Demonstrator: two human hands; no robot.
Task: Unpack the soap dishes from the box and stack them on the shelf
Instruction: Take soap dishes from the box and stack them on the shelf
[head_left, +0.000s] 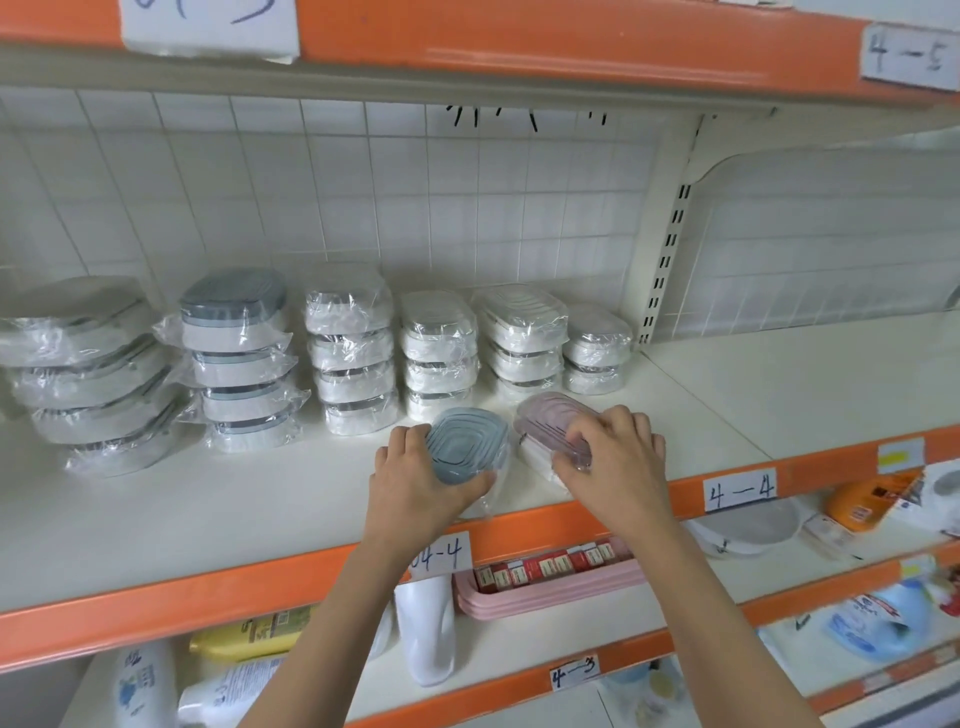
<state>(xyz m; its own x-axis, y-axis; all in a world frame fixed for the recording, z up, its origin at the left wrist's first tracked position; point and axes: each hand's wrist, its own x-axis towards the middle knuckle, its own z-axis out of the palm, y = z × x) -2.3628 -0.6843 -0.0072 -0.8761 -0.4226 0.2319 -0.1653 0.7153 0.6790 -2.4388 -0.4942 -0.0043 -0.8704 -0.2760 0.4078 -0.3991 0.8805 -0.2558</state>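
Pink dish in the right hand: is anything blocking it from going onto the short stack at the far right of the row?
Nothing visible does. The right hand holds the pink dish on the shelf just in front of that two-high stack, with open space above it. The blue dish in the left hand sits off to the side.

Single head-worn wide-angle view, facing forward and slightly down at the white shelf (208, 499) from close range. Both forearms enter from the lower edge; straight lines bow near the borders.
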